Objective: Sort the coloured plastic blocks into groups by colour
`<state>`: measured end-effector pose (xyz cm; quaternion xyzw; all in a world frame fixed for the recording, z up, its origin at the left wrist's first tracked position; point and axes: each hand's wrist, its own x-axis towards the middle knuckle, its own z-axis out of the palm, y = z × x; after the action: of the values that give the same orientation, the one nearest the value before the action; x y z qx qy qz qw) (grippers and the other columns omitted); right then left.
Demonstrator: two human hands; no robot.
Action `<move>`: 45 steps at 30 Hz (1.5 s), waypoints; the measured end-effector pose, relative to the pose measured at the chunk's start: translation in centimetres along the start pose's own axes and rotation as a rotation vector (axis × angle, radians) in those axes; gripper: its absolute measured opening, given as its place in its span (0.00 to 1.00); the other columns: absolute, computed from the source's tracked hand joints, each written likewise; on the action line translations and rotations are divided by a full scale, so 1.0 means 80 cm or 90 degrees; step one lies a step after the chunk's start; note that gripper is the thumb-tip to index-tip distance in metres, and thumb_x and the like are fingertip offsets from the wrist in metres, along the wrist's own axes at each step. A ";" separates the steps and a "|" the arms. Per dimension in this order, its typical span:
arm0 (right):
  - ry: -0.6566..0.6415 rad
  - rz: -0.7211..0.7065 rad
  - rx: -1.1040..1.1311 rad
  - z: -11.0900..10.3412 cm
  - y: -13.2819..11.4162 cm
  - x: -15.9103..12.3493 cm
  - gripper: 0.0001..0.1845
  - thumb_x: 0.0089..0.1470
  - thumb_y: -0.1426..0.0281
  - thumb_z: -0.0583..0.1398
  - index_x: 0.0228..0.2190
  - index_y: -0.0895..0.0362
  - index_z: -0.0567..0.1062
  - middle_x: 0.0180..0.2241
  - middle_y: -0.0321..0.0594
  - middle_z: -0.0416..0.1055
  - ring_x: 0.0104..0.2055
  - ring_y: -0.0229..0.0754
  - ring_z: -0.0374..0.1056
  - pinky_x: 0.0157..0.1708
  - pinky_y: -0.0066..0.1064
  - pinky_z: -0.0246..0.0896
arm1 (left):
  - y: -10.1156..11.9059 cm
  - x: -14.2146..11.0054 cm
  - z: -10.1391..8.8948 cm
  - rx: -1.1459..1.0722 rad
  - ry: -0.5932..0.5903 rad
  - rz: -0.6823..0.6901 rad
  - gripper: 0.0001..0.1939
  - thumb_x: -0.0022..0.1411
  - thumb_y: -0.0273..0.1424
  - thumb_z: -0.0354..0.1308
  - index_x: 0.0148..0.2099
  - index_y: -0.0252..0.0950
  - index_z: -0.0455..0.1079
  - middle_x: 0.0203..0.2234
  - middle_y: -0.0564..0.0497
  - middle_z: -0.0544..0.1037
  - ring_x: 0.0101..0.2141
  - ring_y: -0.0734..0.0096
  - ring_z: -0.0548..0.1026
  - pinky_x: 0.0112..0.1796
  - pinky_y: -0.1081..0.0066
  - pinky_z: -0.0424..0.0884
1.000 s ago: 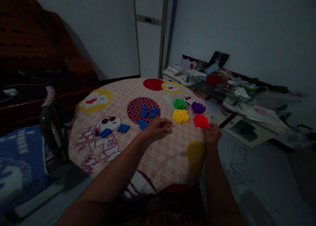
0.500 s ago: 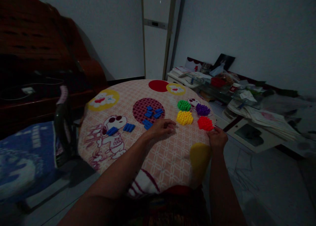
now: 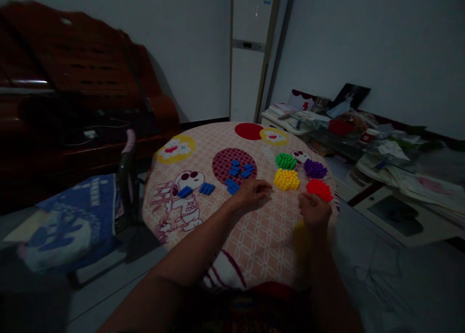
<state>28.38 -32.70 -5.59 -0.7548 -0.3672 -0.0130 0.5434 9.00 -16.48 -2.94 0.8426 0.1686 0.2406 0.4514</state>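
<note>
My left hand (image 3: 255,192) is held over the middle of the table, palm down, with its fingers curled together. Anything in them is too dark and small to make out. Beside its wrist lie blue sticks (image 3: 231,186) in short rows. My right hand (image 3: 315,211) is closed in a pinch just in front of a red knobbly cluster (image 3: 319,190); whatever it pinches cannot be seen. Between and beyond the hands sits a yellow cluster (image 3: 286,179) of small rounded pieces. Behind it are a green cluster (image 3: 286,161) and a purple cluster (image 3: 315,168).
A patterned cloth covers the round table (image 3: 254,236). More blue sticks (image 3: 207,188) lie on its left. Pale, see-through pieces (image 3: 268,153) are near the green cluster. A chair (image 3: 83,216) stands left, a wooden sofa (image 3: 90,71) behind. A cluttered glass-topped cabinet (image 3: 327,127) is right.
My right hand has moved left from the outer edge of the red cluster, toward my left hand. The camera view has turned left. My left hand has stayed near the same blue sticks.
</note>
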 end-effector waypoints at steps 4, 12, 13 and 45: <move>-0.125 0.050 0.078 0.024 -0.021 -0.017 0.20 0.49 0.53 0.61 0.28 0.58 0.78 0.18 0.37 0.70 0.20 0.40 0.66 0.21 0.29 0.60 | -0.004 -0.002 -0.024 0.136 0.137 -0.042 0.12 0.58 0.25 0.58 0.43 0.36 0.79 0.39 0.47 0.81 0.40 0.63 0.76 0.45 0.67 0.70; -0.142 0.039 0.049 0.031 -0.008 -0.025 0.19 0.49 0.54 0.60 0.27 0.57 0.78 0.20 0.37 0.73 0.24 0.43 0.70 0.25 0.30 0.61 | -0.017 -0.008 -0.058 0.257 0.242 -0.177 0.08 0.58 0.24 0.59 0.37 0.34 0.79 0.31 0.44 0.79 0.36 0.58 0.75 0.41 0.63 0.67; -0.143 0.038 0.049 0.031 -0.008 -0.025 0.19 0.49 0.54 0.60 0.27 0.57 0.78 0.20 0.37 0.73 0.24 0.43 0.70 0.25 0.30 0.61 | -0.015 -0.007 -0.055 0.272 0.216 -0.180 0.07 0.58 0.24 0.59 0.36 0.34 0.79 0.31 0.44 0.79 0.36 0.57 0.75 0.40 0.62 0.66; -0.352 0.060 0.224 0.046 -0.035 -0.040 0.23 0.48 0.54 0.66 0.39 0.59 0.81 0.27 0.39 0.77 0.24 0.38 0.67 0.25 0.29 0.64 | 0.003 -0.005 -0.022 -0.270 -0.032 -0.057 0.22 0.49 0.40 0.71 0.41 0.31 0.73 0.24 0.54 0.75 0.23 0.77 0.72 0.26 0.76 0.67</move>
<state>23.09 -31.00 -6.14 -0.6404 -0.4619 0.2815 0.5452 7.73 -15.58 -2.01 0.7261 0.1397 0.2292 0.6331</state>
